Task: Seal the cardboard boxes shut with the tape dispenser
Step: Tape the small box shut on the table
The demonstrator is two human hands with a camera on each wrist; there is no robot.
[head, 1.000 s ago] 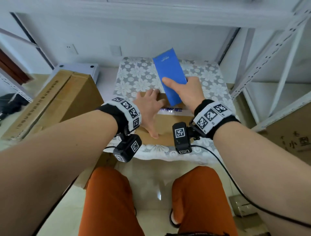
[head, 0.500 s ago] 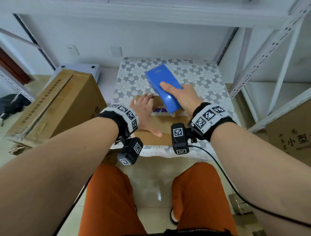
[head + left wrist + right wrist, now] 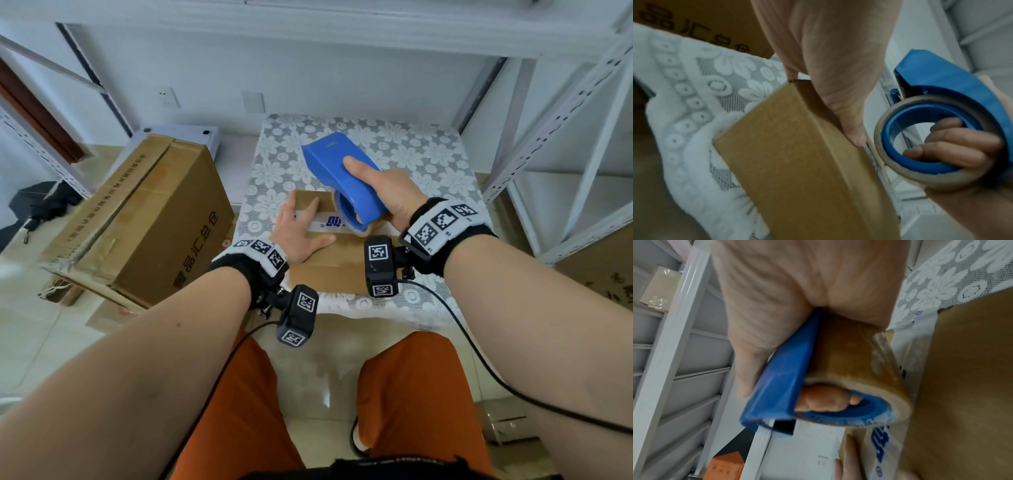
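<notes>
The right hand (image 3: 394,195) grips the blue tape dispenser (image 3: 342,178), fingers (image 3: 953,146) curled through its roll, over the small cardboard box (image 3: 329,263) on the bench (image 3: 428,154). The left hand (image 3: 298,233) lies flat on the box, fingers spread across the printed tape strip (image 3: 325,224).

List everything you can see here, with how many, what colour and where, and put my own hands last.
Small flat cardboard box: one, brown, on the lace cloth, with a strip of white tape printed in blue across its top.
Plastic tape dispenser: one, blue, tilted over the box's right end, holding a tan tape roll.
Floral lace tablecloth: one, white on grey, covering the small table.
Large cardboard box: one, brown with dark print, left of the table.
Metal shelving: white, at right.
Wall sockets: two, white, on the back wall.
Left hand: flat on the box top.
Right hand: grips the dispenser, fingers through the roll core.
</notes>
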